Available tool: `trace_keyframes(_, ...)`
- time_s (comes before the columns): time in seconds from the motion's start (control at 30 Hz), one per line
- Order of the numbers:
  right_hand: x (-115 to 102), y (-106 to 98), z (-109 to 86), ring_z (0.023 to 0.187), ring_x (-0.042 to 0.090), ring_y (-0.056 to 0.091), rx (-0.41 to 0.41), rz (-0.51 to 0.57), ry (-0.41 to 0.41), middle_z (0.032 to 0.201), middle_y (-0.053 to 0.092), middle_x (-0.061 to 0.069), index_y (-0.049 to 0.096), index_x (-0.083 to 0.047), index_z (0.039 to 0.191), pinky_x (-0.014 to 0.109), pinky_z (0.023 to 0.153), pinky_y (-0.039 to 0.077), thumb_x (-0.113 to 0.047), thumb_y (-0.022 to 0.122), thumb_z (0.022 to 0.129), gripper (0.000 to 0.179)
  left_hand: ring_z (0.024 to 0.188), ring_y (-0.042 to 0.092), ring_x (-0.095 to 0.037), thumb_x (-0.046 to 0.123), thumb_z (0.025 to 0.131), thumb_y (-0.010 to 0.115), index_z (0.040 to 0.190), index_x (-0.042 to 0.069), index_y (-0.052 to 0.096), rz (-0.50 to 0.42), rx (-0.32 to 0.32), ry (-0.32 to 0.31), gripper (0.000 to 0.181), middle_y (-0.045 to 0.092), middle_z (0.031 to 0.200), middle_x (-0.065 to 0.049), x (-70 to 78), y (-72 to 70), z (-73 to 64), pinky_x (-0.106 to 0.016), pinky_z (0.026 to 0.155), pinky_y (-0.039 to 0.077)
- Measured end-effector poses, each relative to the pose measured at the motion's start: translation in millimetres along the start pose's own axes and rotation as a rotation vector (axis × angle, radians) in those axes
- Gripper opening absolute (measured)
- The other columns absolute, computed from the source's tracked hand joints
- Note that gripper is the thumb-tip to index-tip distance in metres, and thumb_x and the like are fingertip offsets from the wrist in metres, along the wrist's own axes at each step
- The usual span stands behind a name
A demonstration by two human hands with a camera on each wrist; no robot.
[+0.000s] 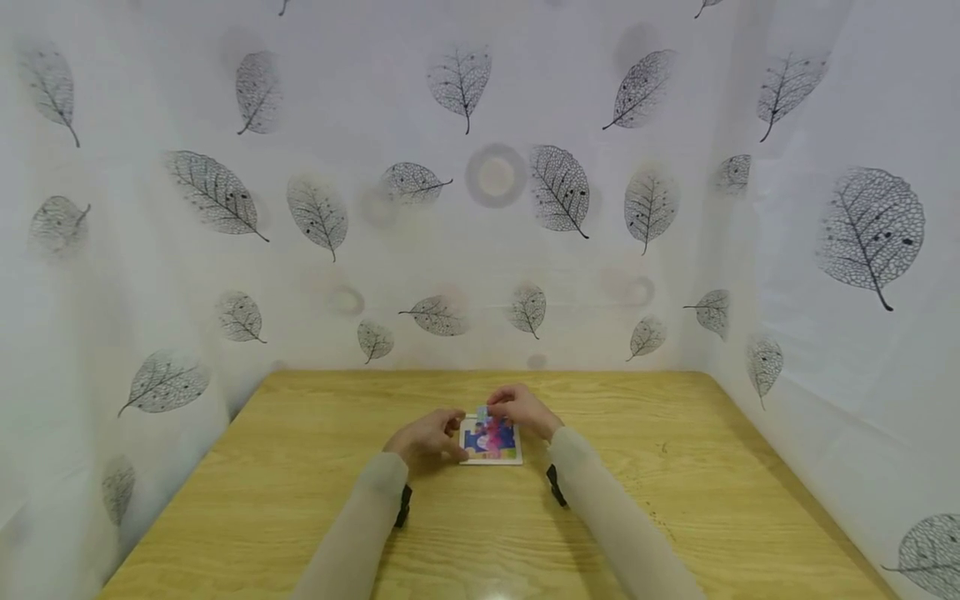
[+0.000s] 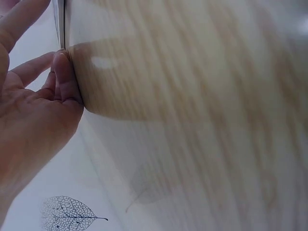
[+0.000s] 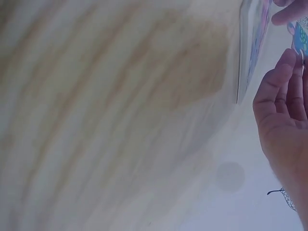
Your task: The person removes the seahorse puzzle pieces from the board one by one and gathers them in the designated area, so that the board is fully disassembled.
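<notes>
A small jigsaw puzzle (image 1: 480, 443) in a white-edged tray (image 1: 491, 463) lies on the table, with blue, pink and yellow parts in its picture. My right hand (image 1: 522, 410) pinches a light blue puzzle piece (image 1: 482, 412) above the tray's far edge. The right wrist view shows that piece (image 3: 299, 38) raised off the tray (image 3: 244, 53), at my fingertips. At the tray's left side rests my left hand (image 1: 429, 435), thumb and fingers spread along the edge. In the left wrist view its bent outer fingers (image 2: 65, 72) touch the table beside the tray's edge (image 2: 61, 24).
The wooden table (image 1: 300, 467) stretches out on both sides of the puzzle. A white curtain (image 1: 390, 267) printed with grey leaves hangs behind the table and on both sides. Each wrist carries a dark strap (image 1: 555, 485).
</notes>
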State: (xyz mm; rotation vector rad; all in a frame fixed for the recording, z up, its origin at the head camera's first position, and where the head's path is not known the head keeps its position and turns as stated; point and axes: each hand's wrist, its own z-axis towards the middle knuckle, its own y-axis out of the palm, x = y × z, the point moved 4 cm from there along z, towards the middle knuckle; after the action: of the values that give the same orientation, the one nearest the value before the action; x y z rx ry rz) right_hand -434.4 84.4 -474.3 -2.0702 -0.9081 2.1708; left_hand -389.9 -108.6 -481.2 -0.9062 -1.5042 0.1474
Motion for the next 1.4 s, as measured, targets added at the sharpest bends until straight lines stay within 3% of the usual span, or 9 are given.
trace_keyframes(0.23,0,-9,-7.1,0.084,0.021,0.066,-0.019,-0.005,-0.005,0.102,0.070,0.011,0.066,0.001,0.114,0.034,0.073,0.059,-0.012,0.064,0.093,0.025,0.125,0.048,-0.034,0.010,0.075,0.083,0.146,-0.003,0.039,0.021,0.000,0.022,0.084,0.053,0.134,-0.020,2.4,2.2,2.1,-0.052,0.113,0.036)
trace_keyframes(0.53,3,-22,-16.3,0.091,0.024,0.067,-0.011,-0.036,-0.010,0.112,0.071,0.012,0.067,-0.001,0.120,0.036,0.073,0.056,-0.015,0.061,0.095,0.029,0.127,0.047,-0.034,0.009,0.077,0.081,0.146,-0.007,0.037,0.052,-0.008,0.023,0.084,0.052,0.136,-0.020,-0.7,3.2,3.8,-0.050,0.114,0.036)
trace_keyframes(0.8,14,-32,-19.5,0.092,0.025,0.068,-0.050,-0.033,0.017,0.111,0.071,0.010,0.068,-0.005,0.120,0.035,0.074,0.058,-0.014,0.062,0.095,0.028,0.131,0.045,-0.036,0.008,0.071,0.085,0.147,-0.005,0.036,-0.004,-0.018,-0.005,0.091,0.050,0.138,-0.021,-1.4,3.5,3.2,-0.051,0.116,0.033)
trace_keyframes(1.13,23,-54,-27.1,0.084,0.018,0.065,-0.055,-0.092,0.069,0.108,0.071,0.010,0.070,-0.004,0.116,0.030,0.068,0.055,-0.015,0.064,0.093,0.027,0.132,0.043,-0.037,0.008,0.071,0.085,0.147,-0.005,0.037,0.001,-0.018,-0.008,0.091,0.048,0.141,-0.022,-0.4,1.4,3.5,-0.051,0.116,0.032)
trace_keyframes(1.4,38,-67,-31.7,0.065,0.011,0.057,-0.034,-0.075,0.147,0.092,0.072,0.006,0.071,-0.002,0.111,0.022,0.054,0.046,-0.011,0.064,0.092,0.023,0.134,0.042,-0.037,0.011,0.071,0.086,0.148,-0.003,0.036,0.013,-0.016,-0.018,0.093,0.047,0.143,-0.022,-1.1,0.6,3.4,-0.051,0.117,0.031)
